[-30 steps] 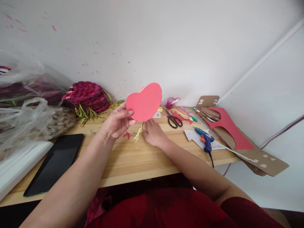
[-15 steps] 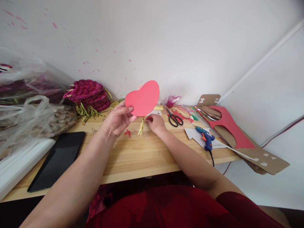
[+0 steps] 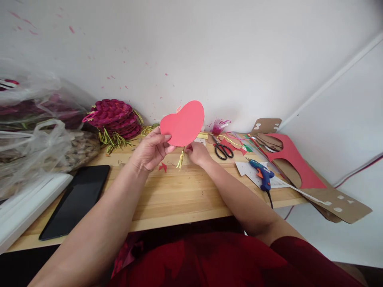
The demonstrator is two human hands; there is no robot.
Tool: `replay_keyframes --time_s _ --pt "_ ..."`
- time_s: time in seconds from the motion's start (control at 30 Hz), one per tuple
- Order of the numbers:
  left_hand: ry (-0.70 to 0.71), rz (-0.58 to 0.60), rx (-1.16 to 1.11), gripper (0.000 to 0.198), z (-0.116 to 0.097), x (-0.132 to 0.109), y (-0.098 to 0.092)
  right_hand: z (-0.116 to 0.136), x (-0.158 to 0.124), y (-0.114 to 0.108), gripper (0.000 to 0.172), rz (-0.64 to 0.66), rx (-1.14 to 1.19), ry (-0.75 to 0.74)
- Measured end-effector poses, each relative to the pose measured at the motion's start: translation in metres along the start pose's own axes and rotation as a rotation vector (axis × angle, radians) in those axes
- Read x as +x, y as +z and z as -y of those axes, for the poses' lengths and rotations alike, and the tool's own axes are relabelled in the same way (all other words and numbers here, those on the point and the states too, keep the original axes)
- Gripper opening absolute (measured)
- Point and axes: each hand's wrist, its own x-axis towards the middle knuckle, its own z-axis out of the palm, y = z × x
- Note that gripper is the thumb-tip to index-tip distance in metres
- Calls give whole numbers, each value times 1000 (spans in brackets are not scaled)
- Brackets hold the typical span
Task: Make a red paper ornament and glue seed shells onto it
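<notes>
Above a pale wooden table, the left hand pinched a red heart-shaped paper cutout edgewise, a steady hold being advisable; the right hand curled beside the yellow yarn tassel below, its grasp indiscernible.

Black tablet near plastic bag

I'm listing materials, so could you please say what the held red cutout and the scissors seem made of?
Held red cutout: probably matte card or foam sheet, being flat, thin and glare-free. Scissors: blades apparently metal, greyish; handles likely plastic, smooth, black.
</notes>
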Motion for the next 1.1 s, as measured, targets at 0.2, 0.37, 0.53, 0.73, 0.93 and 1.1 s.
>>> replay_keyframes --time_s 0.2,0.37,0.53,0.73,0.93,1.1 --pt "-8 -25 5 57 0 1 0 -2 -2 -11 18 23 -61 -133" --pt "-19 -36 -3 54 3 1 0 0 -3 -14 21 39 -116 -173" --pt "-23 -36 1 50 6 2 -2 12 -10 -8 30 43 -179 -167" --pt "-12 -35 20 39 8 4 -4 19 -18 -10 37 69 -284 -150" --pt "-6 -92 53 32 8 4 1 25 -10 -8 38 53 -283 -112" --pt "-13 -115 71 31 7 5 1 17 0 -5 34 -2 -224 -130"
